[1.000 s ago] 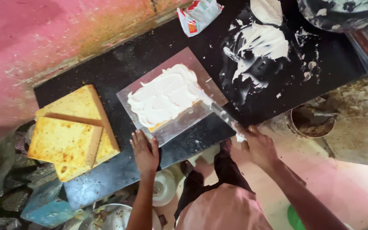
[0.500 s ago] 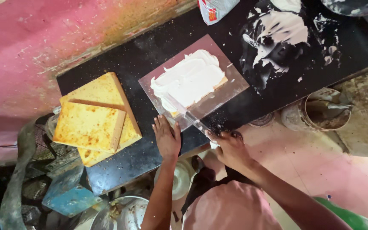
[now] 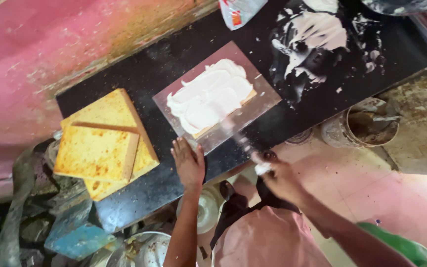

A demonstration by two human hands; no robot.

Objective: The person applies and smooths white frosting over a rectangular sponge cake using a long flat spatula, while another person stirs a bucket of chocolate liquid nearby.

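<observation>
Since a moment ago, right hand (image 3: 277, 175), fingers clamped on the knife (image 3: 240, 138), draws back toward five o'clock off the cream (image 3: 208, 96); left hand (image 3: 189, 163), fingers together, steadies the board (image 3: 268, 101).

soft daylight; motion-blurred moving parts

right hand (image 3: 278, 177) — pulls the palette knife (image 3: 240, 138) back off the cream (image 3: 208, 96) | blade blurred — apparently moving | left hand (image 3: 189, 163) shifts nearer the board (image 3: 265, 99) corner
</observation>
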